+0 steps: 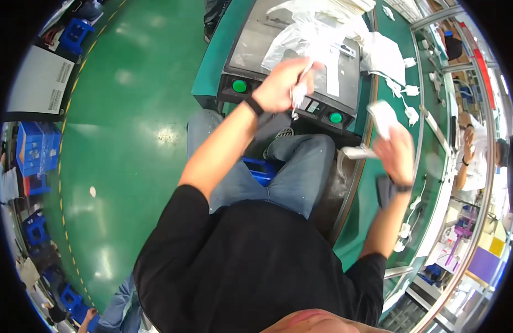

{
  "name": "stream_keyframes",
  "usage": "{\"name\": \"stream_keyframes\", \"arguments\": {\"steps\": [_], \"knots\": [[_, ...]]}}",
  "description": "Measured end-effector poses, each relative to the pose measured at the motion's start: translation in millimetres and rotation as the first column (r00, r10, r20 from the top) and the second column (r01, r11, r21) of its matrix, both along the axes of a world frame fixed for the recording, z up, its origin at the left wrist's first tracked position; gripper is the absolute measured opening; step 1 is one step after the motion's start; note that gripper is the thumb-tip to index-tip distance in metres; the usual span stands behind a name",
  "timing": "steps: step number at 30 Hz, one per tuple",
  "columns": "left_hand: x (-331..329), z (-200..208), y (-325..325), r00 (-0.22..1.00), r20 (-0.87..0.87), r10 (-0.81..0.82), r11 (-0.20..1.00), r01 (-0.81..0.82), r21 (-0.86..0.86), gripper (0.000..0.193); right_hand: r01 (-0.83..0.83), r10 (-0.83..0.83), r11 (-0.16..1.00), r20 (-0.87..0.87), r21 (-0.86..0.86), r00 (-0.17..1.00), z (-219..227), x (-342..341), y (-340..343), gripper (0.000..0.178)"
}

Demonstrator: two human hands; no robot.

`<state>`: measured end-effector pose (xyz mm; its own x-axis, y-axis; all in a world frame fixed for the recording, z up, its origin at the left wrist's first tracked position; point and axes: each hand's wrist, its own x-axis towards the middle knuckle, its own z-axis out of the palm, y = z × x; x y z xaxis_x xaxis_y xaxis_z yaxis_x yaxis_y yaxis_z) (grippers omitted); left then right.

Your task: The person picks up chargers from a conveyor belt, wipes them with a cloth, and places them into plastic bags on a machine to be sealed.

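My left hand (280, 87) is closed on a small white piece (298, 95), possibly a plug with its cord, over the front edge of a dark machine (246, 54). Clear plastic bags (287, 45) lie on top of that machine, just beyond the hand. To the right, my right hand (398, 151) is smeared by motion above the green bench. A flat white object (383, 117) sticks out from its fingers; its kind cannot be made out. Beside the right hand, a white blocky piece (356, 152) lies at the bench edge.
Two green buttons, a left one (239, 86) and a right one (336, 117), sit on the machine's front. Several white plugs with cords (412, 90) lie along the green bench (353, 222). A metal-framed partition stands at the right, with another person (474, 158) behind it.
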<state>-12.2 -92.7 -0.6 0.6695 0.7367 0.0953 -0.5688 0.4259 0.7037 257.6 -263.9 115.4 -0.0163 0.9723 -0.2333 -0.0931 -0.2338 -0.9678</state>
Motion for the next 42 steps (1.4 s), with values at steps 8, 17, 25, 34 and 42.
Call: {"name": "stream_keyframes", "arguments": {"steps": [8,17,25,34,42], "knots": [[-81,-29,-88,0.967,0.043,0.25,0.966,-0.246,-0.08,0.023,-0.026,-0.263,0.947,0.821,0.32,0.507,-64,-91,208,0.024],[-117,-61,-82,0.808,-0.216,0.548,0.836,-0.532,0.131,0.024,-0.157,-0.209,0.966,0.978,0.204,-0.013,-79,-127,236,0.048],[-112,-69,-43,0.784,-0.26,0.563,0.826,-0.534,0.179,0.024,-0.321,-0.081,0.913,0.883,0.252,0.463,-73,-65,202,0.05],[-87,-67,-36,0.766,-0.306,0.565,0.823,-0.494,0.28,0.029,0.487,-0.548,0.829,0.226,0.275,0.805,-154,-57,25,0.021],[-6,63,-154,0.838,-0.417,0.351,0.551,0.175,0.816,0.027,-0.089,-0.083,0.954,0.54,0.285,0.837,13,-109,-33,0.042]]}}
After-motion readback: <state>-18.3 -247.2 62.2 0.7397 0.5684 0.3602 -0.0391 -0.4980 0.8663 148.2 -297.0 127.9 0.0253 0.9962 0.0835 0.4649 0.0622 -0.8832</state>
